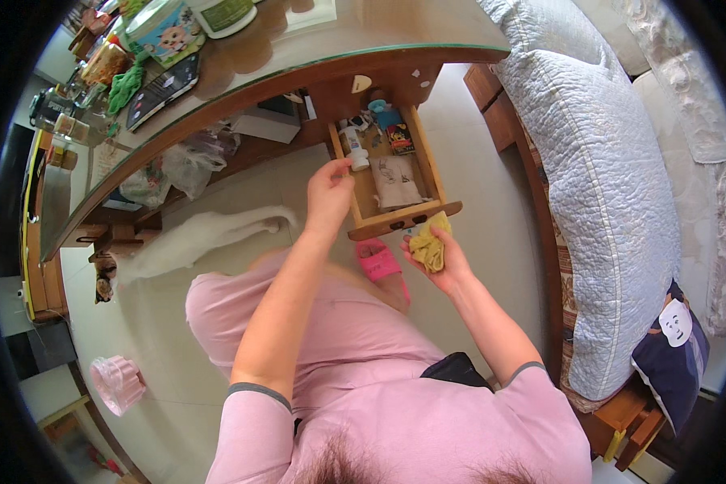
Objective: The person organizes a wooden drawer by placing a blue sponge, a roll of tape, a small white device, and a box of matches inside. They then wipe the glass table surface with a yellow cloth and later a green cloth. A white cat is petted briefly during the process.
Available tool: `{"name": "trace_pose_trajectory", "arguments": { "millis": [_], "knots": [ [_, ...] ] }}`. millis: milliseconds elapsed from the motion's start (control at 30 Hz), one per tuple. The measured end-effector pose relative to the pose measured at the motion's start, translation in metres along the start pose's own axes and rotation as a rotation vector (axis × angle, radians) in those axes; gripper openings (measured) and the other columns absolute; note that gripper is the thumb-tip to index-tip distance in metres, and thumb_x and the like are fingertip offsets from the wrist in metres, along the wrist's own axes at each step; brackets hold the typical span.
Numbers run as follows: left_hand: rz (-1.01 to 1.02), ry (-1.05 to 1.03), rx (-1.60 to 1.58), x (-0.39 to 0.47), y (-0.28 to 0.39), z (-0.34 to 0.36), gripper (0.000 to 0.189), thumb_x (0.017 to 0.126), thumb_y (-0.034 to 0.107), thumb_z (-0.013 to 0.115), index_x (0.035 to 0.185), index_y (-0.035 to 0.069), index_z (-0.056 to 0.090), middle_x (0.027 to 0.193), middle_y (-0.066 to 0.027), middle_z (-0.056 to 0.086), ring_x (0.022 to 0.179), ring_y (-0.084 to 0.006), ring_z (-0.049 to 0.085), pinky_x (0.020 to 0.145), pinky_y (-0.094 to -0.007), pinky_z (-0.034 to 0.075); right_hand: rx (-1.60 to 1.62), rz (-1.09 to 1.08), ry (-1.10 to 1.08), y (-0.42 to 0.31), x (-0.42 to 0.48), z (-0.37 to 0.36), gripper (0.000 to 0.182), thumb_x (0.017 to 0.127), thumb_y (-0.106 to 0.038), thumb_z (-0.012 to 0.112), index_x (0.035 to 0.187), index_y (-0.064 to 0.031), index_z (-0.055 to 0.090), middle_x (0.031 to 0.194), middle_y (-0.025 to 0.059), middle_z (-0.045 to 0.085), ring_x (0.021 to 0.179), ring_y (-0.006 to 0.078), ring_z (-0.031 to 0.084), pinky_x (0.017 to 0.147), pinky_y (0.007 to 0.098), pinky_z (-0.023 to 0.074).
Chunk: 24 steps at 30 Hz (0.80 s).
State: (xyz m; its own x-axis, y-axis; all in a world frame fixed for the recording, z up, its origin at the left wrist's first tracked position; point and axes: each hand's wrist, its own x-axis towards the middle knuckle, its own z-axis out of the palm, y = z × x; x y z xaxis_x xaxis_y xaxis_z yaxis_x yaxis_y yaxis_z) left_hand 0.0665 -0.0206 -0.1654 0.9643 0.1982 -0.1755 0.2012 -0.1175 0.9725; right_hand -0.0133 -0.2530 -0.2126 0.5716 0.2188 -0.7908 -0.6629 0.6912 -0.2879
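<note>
An open wooden drawer (pixel 440 175) juts out from beneath a glass-topped table. In it lie a white plastic bottle (pixel 352 145), a dark printed packet (pixel 400 138), a white cloth pouch (pixel 397 181) and a light-blue object (pixel 377 106). My left hand (pixel 331 192) is over the drawer's left side, fingertips close together beside the bottle's cap; whether they pinch something small is unclear. Just past the drawer's front, my right hand (pixel 438 257) holds a crumpled yellow cloth (pixel 429 247).
A white cat (pixel 199 239) stands on the tiled floor left of the drawer. The glass tabletop (pixel 314 36) carries tubs, jars and a dark tablet-like device (pixel 163 91). Plastic bags (pixel 187 169) fill the shelf underneath. A quilt-covered sofa (pixel 599 212) flanks the right; a pink bin (pixel 118 384) stands left.
</note>
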Motion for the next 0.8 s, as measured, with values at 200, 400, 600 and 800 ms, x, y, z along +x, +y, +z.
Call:
{"name": "trace_pose_trajectory", "arguments": {
  "millis": [200, 400, 600, 800],
  "knots": [
    [0.191, -0.202, 0.331, -0.022, 0.074, -0.066, 0.032, 0.086, 0.009, 0.058, 0.116, 0.000, 0.065, 0.109, -0.0143, 0.065, 0.087, -0.0214, 0.063, 0.081, -0.0331, 0.051, 0.053, -0.026, 0.108, -0.008, 0.023, 0.040, 0.045, 0.100, -0.026, 0.049, 0.133, 0.0040, 0.040, 0.130, 0.0259, 0.051, 0.114, 0.0441, 0.056, 0.096, 0.0523, 0.0542],
    [0.282, -0.280, 0.458, -0.027, 0.105, -0.097, 0.032, 0.089, 0.013, 0.059, 0.118, 0.001, 0.064, 0.112, -0.0156, 0.065, 0.093, -0.0290, 0.063, 0.085, -0.0378, 0.051, 0.094, 0.111, 0.124, -0.029, 0.030, 0.064, 0.036, 0.101, -0.020, 0.047, 0.130, 0.0011, 0.043, 0.126, 0.0217, 0.053, 0.109, 0.0389, 0.058, 0.092, 0.0537, 0.0560],
    [0.268, -0.193, 0.667, -0.014, 0.085, -0.106, 0.032, 0.091, 0.010, 0.058, 0.122, 0.001, 0.062, 0.108, -0.0153, 0.065, 0.095, -0.0281, 0.063, 0.085, -0.0371, 0.051, 0.092, 0.015, 0.058, -0.046, 0.059, 0.090, 0.037, 0.100, -0.020, 0.046, 0.128, 0.0031, 0.044, 0.126, 0.0236, 0.053, 0.108, 0.0400, 0.057, 0.092, 0.0538, 0.0546],
    [0.250, -0.233, 0.864, -0.003, 0.095, -0.103, 0.035, 0.094, 0.014, 0.053, 0.127, 0.003, 0.059, 0.115, -0.0174, 0.064, 0.106, -0.0367, 0.061, 0.090, -0.0449, 0.049, 0.201, -0.056, -0.034, -0.064, 0.095, 0.126, 0.038, 0.096, -0.016, 0.044, 0.128, 0.0044, 0.042, 0.129, 0.0268, 0.049, 0.113, 0.0457, 0.053, 0.096, 0.0547, 0.0529]
  ]
}}
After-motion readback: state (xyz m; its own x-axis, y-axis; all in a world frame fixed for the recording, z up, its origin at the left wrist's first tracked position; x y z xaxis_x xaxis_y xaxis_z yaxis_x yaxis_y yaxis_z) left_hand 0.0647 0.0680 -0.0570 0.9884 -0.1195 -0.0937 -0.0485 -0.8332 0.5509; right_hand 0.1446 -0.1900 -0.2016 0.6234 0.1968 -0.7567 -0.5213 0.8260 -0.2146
